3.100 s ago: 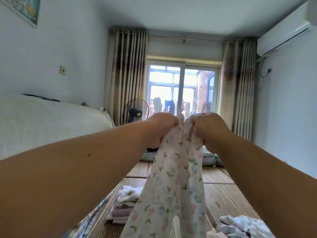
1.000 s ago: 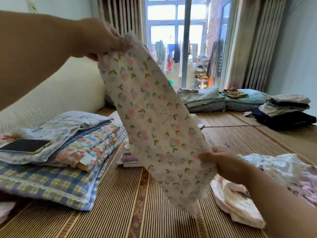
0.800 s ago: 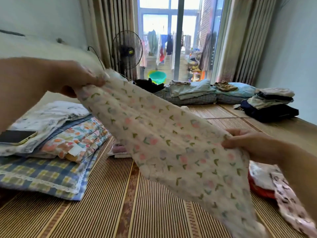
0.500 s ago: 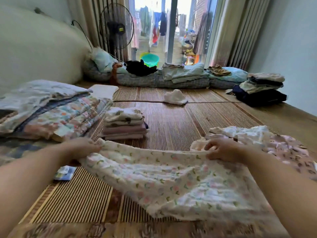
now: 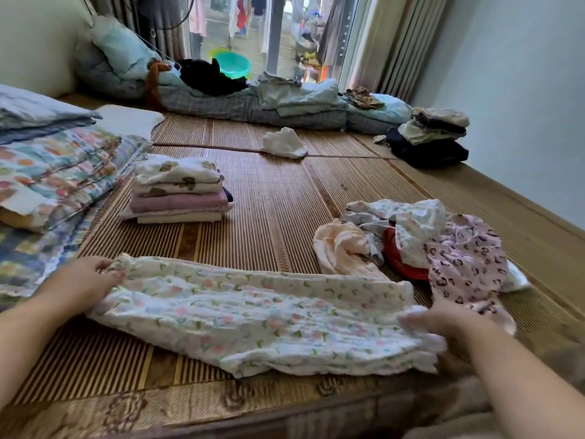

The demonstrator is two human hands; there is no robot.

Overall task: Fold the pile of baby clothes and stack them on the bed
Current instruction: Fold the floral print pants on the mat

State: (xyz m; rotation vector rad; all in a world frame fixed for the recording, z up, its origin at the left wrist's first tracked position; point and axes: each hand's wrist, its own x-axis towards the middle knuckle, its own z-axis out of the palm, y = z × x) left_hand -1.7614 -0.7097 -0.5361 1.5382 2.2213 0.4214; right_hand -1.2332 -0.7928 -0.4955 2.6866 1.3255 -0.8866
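Far left, a heap of folded quilts (image 5: 53,172) sat on the bed's woven mat (image 5: 269,201); floral one w/ a plaid one under it. Just right of those stood the folded stack (image 5: 179,190) of baby clothes, bear-print pieces on top, a pink one below, neat & square.

Nearer to the person, the left hand (image 5: 84,282) lay on the mat w/ fingers curled round the left end of the floral garment (image 5: 253,315), pinching its edge. That garment was spread flat & long across the mat, side to side, in front of the person, tulip print facing up.

At its right end the right hand (image 5: 443,321) was blurred; fingers seemed to close on the cloth's edge, but couldn't tell for sure.

Behind that hand, touching the garment's far right corner, sat the unfolded pile (image 5: 421,242): peach piece, something red, a pink heart-print one on the right. Further back, a small white cloth (image 5: 285,142) lay alone mid-mat, & a dark folded stack (image 5: 433,137) sat near the right wall.
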